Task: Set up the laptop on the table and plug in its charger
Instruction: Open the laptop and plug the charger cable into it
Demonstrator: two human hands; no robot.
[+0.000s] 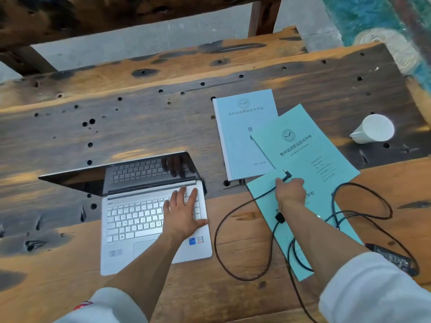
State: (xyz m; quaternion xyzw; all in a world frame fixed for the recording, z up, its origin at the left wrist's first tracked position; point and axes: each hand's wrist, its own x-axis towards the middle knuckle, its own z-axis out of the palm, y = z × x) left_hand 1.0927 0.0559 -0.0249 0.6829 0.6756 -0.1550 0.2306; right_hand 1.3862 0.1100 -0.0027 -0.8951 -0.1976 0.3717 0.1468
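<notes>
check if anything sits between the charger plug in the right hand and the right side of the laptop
Nothing visible does. The right hand holds the charger plug over the teal folders; bare table and a loop of the charger's own cable separate it from the laptop. The port itself isn't visible.

Rough wooden table (233, 73) of thick planks, orange-brown in the near part, weathered grey across the middle. Surface pitted with many small dark round holes and several charred-looking patches (worst along the far edge and near left corner). Heavy dark timber beam (93, 17) crossing above the far side, with an upright wooden post (262, 16) to its right. Pale grey concrete floor (144, 41) visible beyond. Teal, mottled surface (373, 19) at upper right. Lighting even and soft.
</notes>
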